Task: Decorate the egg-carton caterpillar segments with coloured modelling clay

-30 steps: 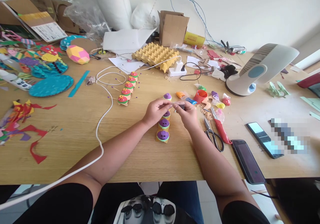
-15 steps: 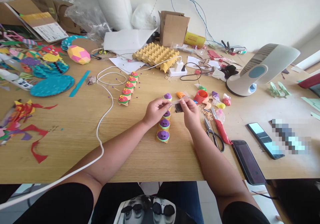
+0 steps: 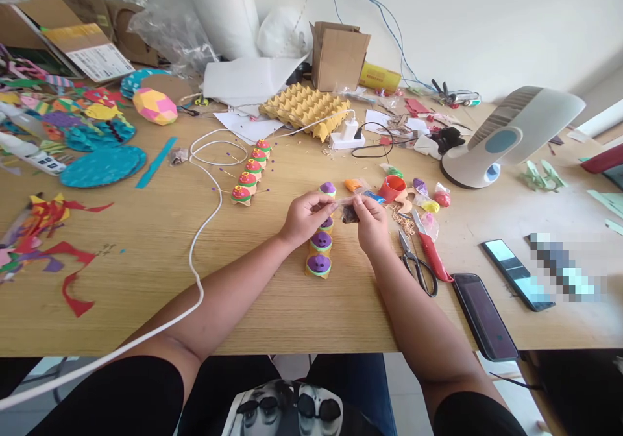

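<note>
Your right hand (image 3: 374, 223) has sunk a little; both grips, left hand (image 3: 304, 215) included, pinch the small clear bag (image 3: 349, 213) (dark lump inside).

At the centre of the frame, the left hand (image 3: 304, 217) and right hand (image 3: 372, 223) together pinch a small clear bag (image 3: 349, 210) with dark contents above a purple-topped caterpillar craft (image 3: 320, 252) on the wooden table (image 3: 146, 280). Scissors (image 3: 417, 262) lie just right of the right hand, two phones (image 3: 484, 316) toward the lower right, and a white fan (image 3: 506, 134) at the upper right.
</note>
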A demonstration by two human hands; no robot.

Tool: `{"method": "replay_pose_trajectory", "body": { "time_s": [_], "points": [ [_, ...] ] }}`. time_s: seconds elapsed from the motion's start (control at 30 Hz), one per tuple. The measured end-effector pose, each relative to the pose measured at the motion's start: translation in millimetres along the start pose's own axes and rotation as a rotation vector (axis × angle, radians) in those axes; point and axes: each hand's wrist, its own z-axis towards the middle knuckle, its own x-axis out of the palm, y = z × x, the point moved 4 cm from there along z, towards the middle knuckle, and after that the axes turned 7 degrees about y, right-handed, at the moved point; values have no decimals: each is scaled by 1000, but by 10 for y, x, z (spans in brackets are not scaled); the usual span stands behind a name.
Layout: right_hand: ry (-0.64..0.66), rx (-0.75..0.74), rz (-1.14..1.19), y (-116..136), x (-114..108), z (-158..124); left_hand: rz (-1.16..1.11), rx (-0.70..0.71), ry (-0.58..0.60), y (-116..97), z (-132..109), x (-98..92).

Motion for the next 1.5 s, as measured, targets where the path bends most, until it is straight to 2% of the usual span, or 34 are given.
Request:
{"method": "replay_pose_trajectory", "body": {
  "time_s": [0.13, 0.27, 0.37, 0.53, 0.73, 0.9, 0.97, 1.07, 1.17, 1.23, 1.33, 1.5],
  "points": [
    [42, -17, 0, 18, 7, 12, -17, 3, -9, -13, 0, -7],
    [116, -48, -137, 64, 22, 13, -57, -13, 21, -34, 5, 6],
    [106, -53, -203, 70, 29, 2, -79, -32, 48, -43, 9, 23],
    [90, -26, -149, 50, 49, -16, -76, -42, 54, -28, 16, 17],
    [167, 15, -59, 7, 34, 8, -28, -46, -8, 29, 14, -28],
    [207, -35, -131, 63, 13, 41, -17, -69, -31, 49, 15, -36],
    [142, -113, -238, 114, -30, 52, -31, -83, -32, 52, 17, -34],
    [-80, -157, -365, 139, -159, 70, -50, -90, -55, 61, 18, -44],
    [-299, -78, -260, 81, -319, 91, -56, -87, -113, 80, 21, -78],
    [-390, -26, -136, 43, -401, 105, -47, -83, -147, 90, 25, -101],
    [-428, 41, -10, 20, -465, 127, -35, -78, -158, 89, 29, -113],
    [-347, 150, 95, -20, -478, 164, -29, -62, -141, 82, 23, -98]
  ]
}}
